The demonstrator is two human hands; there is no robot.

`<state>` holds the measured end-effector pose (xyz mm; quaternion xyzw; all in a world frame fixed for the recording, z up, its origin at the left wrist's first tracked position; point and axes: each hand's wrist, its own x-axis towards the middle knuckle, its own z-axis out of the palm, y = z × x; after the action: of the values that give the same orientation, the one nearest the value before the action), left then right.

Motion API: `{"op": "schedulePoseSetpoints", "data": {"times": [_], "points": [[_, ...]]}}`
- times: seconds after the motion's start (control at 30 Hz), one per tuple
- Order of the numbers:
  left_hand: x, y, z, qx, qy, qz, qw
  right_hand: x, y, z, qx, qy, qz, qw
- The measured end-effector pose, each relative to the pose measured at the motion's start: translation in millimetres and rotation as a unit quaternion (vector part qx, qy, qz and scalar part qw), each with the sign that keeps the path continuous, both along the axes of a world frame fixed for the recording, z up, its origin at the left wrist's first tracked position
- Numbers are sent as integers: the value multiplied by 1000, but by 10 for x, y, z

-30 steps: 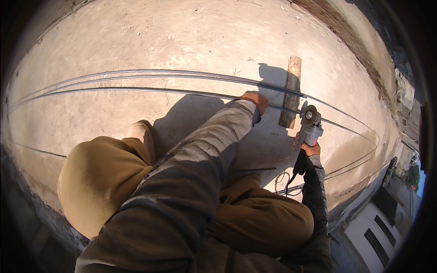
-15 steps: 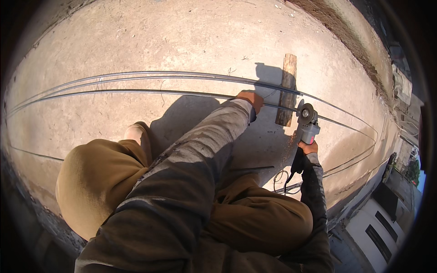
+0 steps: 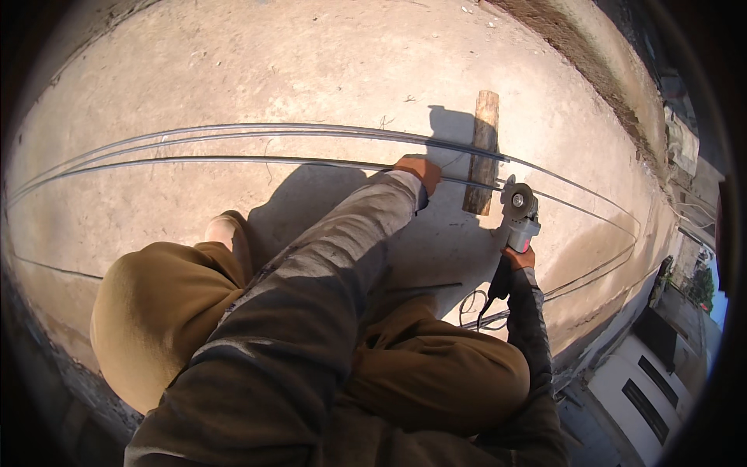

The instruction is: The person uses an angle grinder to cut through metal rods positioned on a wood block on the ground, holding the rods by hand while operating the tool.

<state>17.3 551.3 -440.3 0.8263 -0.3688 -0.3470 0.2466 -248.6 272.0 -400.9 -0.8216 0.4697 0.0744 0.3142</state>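
Observation:
My left hand [image 3: 421, 172] is closed around the nearest of several long steel rods [image 3: 233, 159], just left of a wooden block [image 3: 485, 128]. Past my fist this rod crosses the block's near part. My right hand [image 3: 520, 258] wraps the grey and black body of an angle grinder [image 3: 523, 231]. The grinder's round disc [image 3: 517, 201] faces up beside the rod, right of the block; whether it touches the rod I cannot tell. Other rods [image 3: 350, 133] lie together just beyond, over the block. My left fingertips are partly hidden under the hand.
A black cable [image 3: 486, 305] leads from the grinder toward a loop near my right knee [image 3: 482, 381]. More rods [image 3: 591, 274] bend back along the right side. A dark bar [image 3: 424, 287] lies between my arms. A low ledge [image 3: 622, 101] borders the concrete floor [image 3: 327, 62].
Sparks sprayed below the disc before; none show now. The grinder sits slightly nearer me relative to the rod. The left hand keeps its grip, and the whole view has shifted a little.

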Motion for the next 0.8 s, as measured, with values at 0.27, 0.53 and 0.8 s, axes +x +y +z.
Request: {"op": "schedulePoseSetpoints", "data": {"times": [0.27,0.53,0.8], "points": [[24,-38,447,70,-6,-100,993,57,-130,98,78,-96,-103,987],[-13,-143,397,-17,35,-128,991,221,5,226,76,-97,-91,988],[-275,-260,592,63,-42,-172,982,181,-73,186,75,-109,-112,985]]}}
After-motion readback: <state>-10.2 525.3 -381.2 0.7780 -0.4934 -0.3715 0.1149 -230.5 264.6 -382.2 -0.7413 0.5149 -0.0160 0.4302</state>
